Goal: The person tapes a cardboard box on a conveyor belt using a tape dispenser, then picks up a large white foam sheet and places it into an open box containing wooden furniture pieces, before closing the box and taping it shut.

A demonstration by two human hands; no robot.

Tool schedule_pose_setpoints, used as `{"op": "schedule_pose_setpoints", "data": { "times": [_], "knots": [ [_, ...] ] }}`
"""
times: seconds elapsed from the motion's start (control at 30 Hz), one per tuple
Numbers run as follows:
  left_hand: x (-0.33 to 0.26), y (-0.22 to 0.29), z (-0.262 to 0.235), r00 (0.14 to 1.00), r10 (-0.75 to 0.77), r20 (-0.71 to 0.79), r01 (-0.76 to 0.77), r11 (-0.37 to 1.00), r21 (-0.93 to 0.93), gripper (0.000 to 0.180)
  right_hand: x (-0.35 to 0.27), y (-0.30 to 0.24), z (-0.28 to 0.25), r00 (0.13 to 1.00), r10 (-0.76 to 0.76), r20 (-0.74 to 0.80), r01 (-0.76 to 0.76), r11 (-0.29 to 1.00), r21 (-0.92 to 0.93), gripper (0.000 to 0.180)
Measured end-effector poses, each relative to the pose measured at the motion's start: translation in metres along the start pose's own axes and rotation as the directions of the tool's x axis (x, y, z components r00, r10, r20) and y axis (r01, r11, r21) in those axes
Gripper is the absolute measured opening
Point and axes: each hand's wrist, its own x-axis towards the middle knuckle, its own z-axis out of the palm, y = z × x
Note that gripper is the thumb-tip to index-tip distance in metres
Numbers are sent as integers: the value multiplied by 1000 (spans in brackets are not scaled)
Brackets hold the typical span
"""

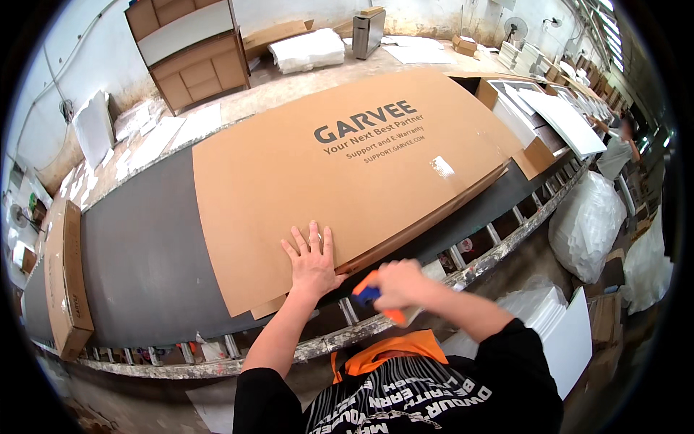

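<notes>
A large flat brown cardboard box (267,173) with dark print lies on the dark conveyor belt in front of me. My left hand (312,264) rests flat on its top close to the near edge, fingers spread. Just off that same edge, my right hand (400,284) is closed round an orange-and-blue tape dispenser (368,292), partly hidden by the fingers and smeared by motion. A shiny patch of clear tape (442,168) shows on the box's right part. Near my left wrist, a cardboard flap (268,307) sticks out from under the box's near left corner.
Another closed carton (70,278) sits at the belt's left end. To the right, an open carton holds white panels (560,119), with a person (618,145) beside it. The worn metal conveyor rail (329,346) runs before me. Plastic-wrapped bundles (587,224) stand at right.
</notes>
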Motion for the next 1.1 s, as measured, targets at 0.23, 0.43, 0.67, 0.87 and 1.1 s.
{"op": "schedule_pose_setpoints", "data": {
  "times": [0.23,0.43,0.67,0.87,1.1],
  "knots": [
    [-4,-4,4,999,-40,7,40,999,-14,115,83,63,-130,645,60,-762,-1,997,78,29],
    [-8,-11,11,999,-41,-30,39,996,-74,112,80,74,-86,973,151,-174,-154,988,0,41],
    [-15,-15,13,994,-31,-106,27,999,-39,110,35,38,13,984,102,-143,-103,995,-2,30],
    [-20,-11,16,991,-67,-115,63,997,-40,112,42,52,95,977,14,-215,1,997,71,47],
    [-31,20,5,958,-189,-214,194,981,0,98,-52,137,71,600,-315,-736,475,880,11,70]
  ]
}}
